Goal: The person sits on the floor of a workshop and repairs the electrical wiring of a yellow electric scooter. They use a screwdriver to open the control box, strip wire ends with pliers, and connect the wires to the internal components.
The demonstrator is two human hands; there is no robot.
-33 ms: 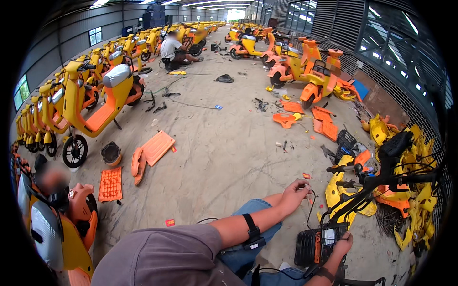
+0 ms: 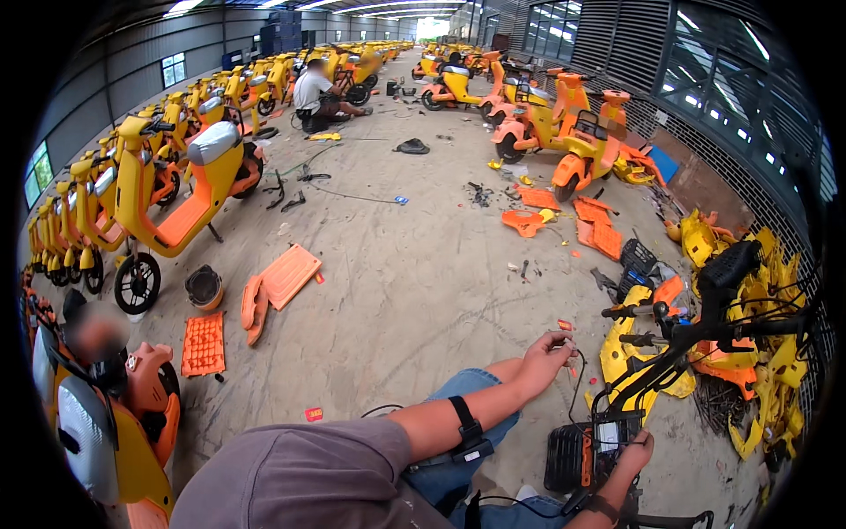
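We're mid-job: L hand (image 2: 548, 351) up at 1 o'clock of our lap, fingers pinching a thin black wire (image 2: 577, 388) w/ a small orange bit at the tips. R hand (image 2: 633, 451) low at 5 o'clock, fingers curled on the black battery box (image 2: 589, 454) – can't tell how tight. Wire droops from the L hand down toward the box, between the hands. Progress, our guess: halfway; the stripped scooter frame (image 2: 679, 348) at 3 o'clock is bare, yellow panels (image 2: 767, 291) heaped beyond it, wiring loose, not finished. Orange floor panel (image 2: 289, 275) lies on the concrete floor (image 2: 423, 264) at 10 o'clock.
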